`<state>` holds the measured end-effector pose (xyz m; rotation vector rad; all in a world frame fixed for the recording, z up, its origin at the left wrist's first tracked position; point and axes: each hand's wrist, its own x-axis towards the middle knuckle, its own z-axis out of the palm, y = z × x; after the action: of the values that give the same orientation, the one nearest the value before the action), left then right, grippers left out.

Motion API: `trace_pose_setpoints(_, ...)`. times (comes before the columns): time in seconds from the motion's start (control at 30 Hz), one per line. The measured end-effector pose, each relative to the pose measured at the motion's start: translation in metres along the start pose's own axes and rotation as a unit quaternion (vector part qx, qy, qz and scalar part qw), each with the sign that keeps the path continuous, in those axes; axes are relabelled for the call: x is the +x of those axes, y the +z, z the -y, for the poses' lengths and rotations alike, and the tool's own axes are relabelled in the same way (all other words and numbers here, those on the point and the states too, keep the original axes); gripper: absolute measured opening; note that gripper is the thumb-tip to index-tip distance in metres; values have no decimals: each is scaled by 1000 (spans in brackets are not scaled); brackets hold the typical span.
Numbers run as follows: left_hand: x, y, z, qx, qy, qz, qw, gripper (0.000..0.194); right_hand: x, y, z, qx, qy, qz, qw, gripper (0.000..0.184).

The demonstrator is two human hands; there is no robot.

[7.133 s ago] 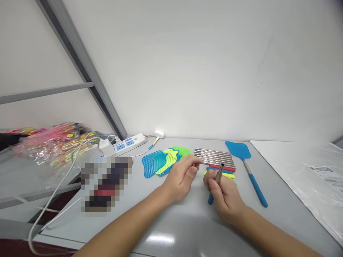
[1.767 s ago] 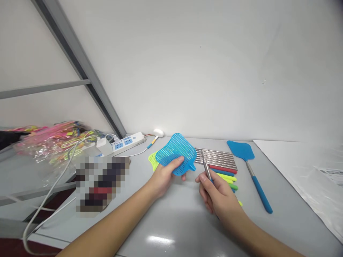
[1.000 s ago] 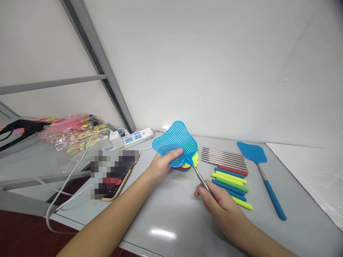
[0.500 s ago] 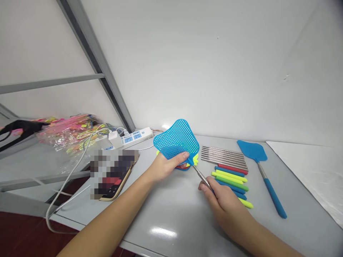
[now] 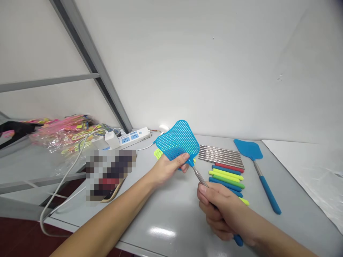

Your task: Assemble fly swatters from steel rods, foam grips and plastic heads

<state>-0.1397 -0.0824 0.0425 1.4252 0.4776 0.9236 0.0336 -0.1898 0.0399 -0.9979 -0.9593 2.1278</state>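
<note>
My left hand (image 5: 167, 168) pinches the lower edge of a blue mesh swatter head (image 5: 178, 141), held up above the grey table (image 5: 166, 217). A metal rod (image 5: 198, 176) joins the head's neck and runs down into my right hand (image 5: 221, 213), which is closed round the rod's blue grip (image 5: 238, 240). Under the raised head a yellow-green mesh head (image 5: 158, 153) lies flat on the table.
Several bare metal rods (image 5: 221, 156) and coloured grips (image 5: 227, 175) lie in rows right of my hands. A finished blue swatter (image 5: 255, 167) lies further right. A power strip (image 5: 131, 136), cables, a blurred phone (image 5: 108, 175) and bagged swatters (image 5: 64, 130) sit left; plastic sheet (image 5: 313, 167) lies right.
My left hand picked the blue mesh head off the stack and lifted it. The rod in my right hand met the head's neck, then my right hand drew back toward me along the handle.
</note>
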Motion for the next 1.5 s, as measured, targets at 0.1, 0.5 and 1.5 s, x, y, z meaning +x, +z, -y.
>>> trace_pose_setpoints(0.1,-1,2,-4,-23,-4,10,1000,32,-5,-3,6,56,10,62,996,35)
trace_pose_setpoints(0.5,-3,4,-8,-38,-4,14,999,30,-7,-12,9,151,43,166,974,35)
trace_pose_setpoints(1.5,-5,6,8,10,-115,99,988,34,27,-1,-25,-4,-159,-82,984,37)
